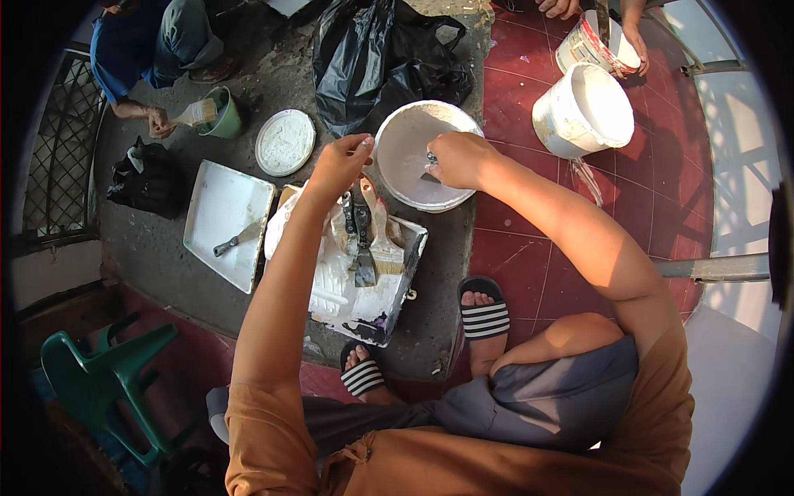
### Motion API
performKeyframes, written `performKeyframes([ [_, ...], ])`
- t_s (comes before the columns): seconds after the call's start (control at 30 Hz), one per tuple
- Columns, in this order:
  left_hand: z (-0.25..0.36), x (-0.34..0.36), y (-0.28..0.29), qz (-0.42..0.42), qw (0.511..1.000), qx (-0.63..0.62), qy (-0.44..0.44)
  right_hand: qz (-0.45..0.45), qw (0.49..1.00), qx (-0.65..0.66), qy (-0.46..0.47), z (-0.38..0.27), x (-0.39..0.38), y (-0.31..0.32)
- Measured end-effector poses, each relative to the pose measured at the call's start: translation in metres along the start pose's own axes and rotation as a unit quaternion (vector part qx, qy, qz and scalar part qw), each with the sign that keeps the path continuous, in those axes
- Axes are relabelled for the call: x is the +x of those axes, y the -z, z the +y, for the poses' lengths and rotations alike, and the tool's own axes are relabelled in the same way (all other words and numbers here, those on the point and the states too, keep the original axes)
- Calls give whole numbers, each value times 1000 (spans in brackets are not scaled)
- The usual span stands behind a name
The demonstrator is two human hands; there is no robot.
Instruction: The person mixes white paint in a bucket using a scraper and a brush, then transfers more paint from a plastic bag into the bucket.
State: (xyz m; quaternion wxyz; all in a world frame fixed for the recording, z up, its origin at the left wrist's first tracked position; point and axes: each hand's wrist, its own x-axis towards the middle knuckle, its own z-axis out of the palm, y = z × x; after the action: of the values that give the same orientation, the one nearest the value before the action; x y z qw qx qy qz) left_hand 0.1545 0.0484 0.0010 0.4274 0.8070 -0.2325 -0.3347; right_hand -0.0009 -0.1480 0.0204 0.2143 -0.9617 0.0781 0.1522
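Note:
My right hand (460, 160) is closed around a putty knife (430, 176) inside the mouth of a white bucket (403, 183). Only a bit of the handle and the dark blade show. At the bucket's left rim is my left hand (341, 165), its fingers curled and pinched; what they hold, if anything, is hidden. Below it lies a paint-smeared tray (364, 318). On this tray rest a paintbrush (382, 236), a dark-handled scraper (362, 248) and crumpled white plastic (331, 273), partly behind my left forearm.
Left of me lie a white tray (207, 211) with a scraper (236, 240) and a round lid (285, 142). Beyond is a black plastic bag (372, 62). A person holds a wide brush (197, 113) at a green bucket (225, 116). White buckets (562, 120) stand right; another person's hands touch the farther one.

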Motion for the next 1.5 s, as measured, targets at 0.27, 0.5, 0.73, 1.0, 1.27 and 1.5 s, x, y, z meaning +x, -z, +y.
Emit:
performKeyframes([
  [0.27,-13,0,-21,34,997,60,-38,105,994,-3,-33,6,-4,7],
  [0.5,-24,-33,-35,98,986,61,-122,154,987,31,20,5,-11,-7],
  [0.73,-17,-57,-40,123,979,46,-157,15,993,58,101,-15,-28,-12],
  [1.0,-11,-63,-45,102,982,27,-160,31,997,-65,23,-5,-36,4],
  [1.27,-7,-66,-43,98,979,67,-167,95,994,-55,20,0,-29,6],
  [1.5,-7,-64,-42,100,978,55,-173,119,989,-86,35,1,-34,-1],
])
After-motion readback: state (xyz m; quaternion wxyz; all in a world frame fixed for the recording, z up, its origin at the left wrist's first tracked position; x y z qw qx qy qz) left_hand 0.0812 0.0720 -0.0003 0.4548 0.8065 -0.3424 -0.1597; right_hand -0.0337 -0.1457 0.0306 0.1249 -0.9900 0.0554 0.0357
